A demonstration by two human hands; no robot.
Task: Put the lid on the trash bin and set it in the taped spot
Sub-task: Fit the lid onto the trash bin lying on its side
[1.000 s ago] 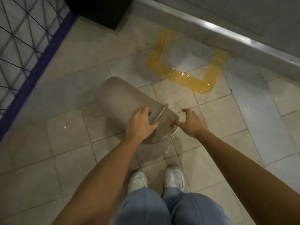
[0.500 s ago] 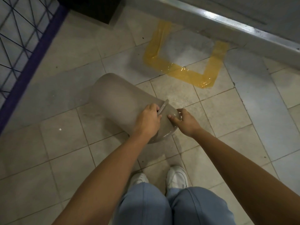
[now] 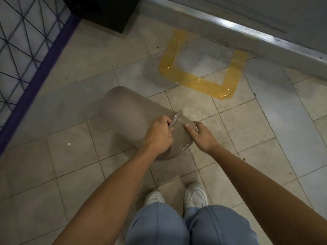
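Observation:
A grey-brown round trash bin (image 3: 127, 115) lies on its side on the tiled floor, its lidded end toward me. The lid (image 3: 180, 138) sits on that near end, and a thin handle (image 3: 176, 118) stands up at the seam. My left hand (image 3: 158, 137) grips the bin at the handle. My right hand (image 3: 201, 136) holds the lid's right edge, thumb on its face. The taped spot (image 3: 203, 82), a U of yellow tape open toward the wall, lies beyond the bin to the right.
A wire grid panel with a purple frame (image 3: 39, 68) runs along the left. A black box (image 3: 106, 11) stands at the far wall. A grey metal ledge (image 3: 247, 30) borders the floor behind the tape. My white shoes (image 3: 194, 195) are below the bin.
My right hand moved in from beside the bin and took hold of the lid's edge. My left hand closed more tightly at the handle. The bin stayed on its side.

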